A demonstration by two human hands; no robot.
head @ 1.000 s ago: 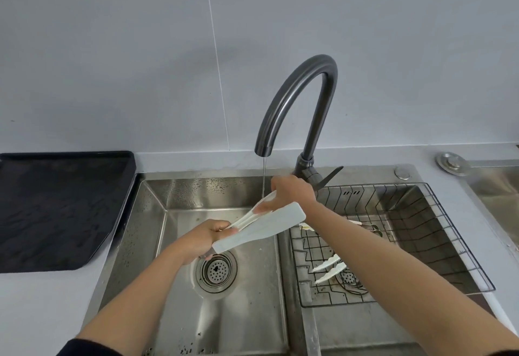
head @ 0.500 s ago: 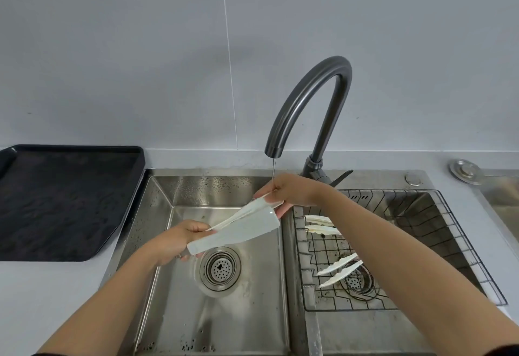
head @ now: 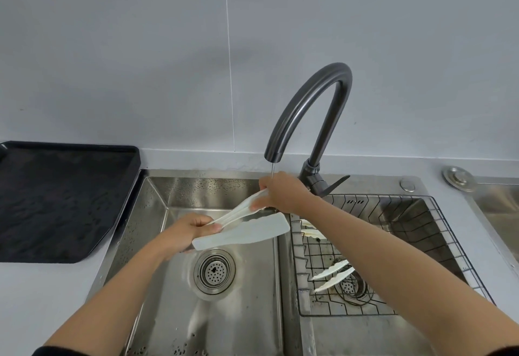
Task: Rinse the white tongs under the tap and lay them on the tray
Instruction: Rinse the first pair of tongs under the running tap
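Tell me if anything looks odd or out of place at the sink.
One thing: the tap runs only a thin trickle, and it lands on the right hand, not on the white tongs. Nothing looks spilled or damaged.

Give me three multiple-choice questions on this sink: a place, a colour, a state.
1. Where is the tray? A) left of the sink B) on a shelf C) on the floor
2. What colour is the tap? A) white B) dark grey C) red
3. How are the tongs held? A) by neither hand B) by one hand C) by both hands
Answers: A, it lies beside the sink's left edge; B, the spout is dark grey; C, the left hand grips one end, the right hand pinches an arm.
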